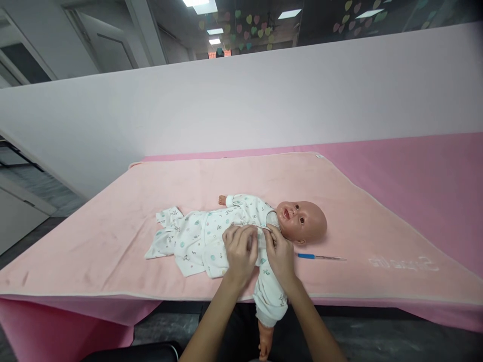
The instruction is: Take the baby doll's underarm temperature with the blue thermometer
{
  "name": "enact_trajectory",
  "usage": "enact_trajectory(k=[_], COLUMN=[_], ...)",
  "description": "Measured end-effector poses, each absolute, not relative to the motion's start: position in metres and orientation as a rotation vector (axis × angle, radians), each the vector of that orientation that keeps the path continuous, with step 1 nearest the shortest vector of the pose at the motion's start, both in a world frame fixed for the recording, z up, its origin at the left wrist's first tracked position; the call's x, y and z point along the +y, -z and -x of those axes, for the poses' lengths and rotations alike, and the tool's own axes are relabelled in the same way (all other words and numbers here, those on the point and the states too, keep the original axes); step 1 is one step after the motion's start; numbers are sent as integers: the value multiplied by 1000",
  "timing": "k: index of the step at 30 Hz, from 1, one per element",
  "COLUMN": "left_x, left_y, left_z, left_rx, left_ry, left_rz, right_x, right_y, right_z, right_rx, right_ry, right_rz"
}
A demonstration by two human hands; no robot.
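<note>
A baby doll (302, 221) lies on its back on a pink blanket (151, 201), head to the right. It wears a white printed romper (199, 239). My left hand (239, 251) and my right hand (281, 256) rest side by side on the doll's chest, near the neck. The fingers of both hands pinch the romper's front edge between them. One sleeved doll arm (269, 301) hangs over the table's near edge, between my forearms.
A thin stick with a blue end (320, 257) lies on the blanket just right of the doll's head. A darker pink cover (433, 171) spreads to the right. A pale partition wall (241, 100) stands behind the table.
</note>
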State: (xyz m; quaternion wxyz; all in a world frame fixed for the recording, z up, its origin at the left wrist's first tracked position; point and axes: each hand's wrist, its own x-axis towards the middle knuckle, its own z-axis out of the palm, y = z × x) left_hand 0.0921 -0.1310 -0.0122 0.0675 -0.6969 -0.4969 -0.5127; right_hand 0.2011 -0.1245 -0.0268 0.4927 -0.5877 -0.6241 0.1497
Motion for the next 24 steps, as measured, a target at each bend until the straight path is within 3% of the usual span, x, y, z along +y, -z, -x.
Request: enact_trajectory(k=[9, 17, 24], left_x=[-138, -137, -137], left_y=[10, 15, 17], left_z=[-81, -78, -77], left_rx=[-1737, -1807, -1782], left_ry=[1466, 1431, 1452], left_rz=[2026, 2040, 2040], right_x=[-136, -135, -133], right_y=[12, 7, 8], right_z=[-188, -163, -167], right_rx=[-1299, -1513, -1499], right_ry=[-469, -747, -789], right_rz=[1362, 1246, 1237])
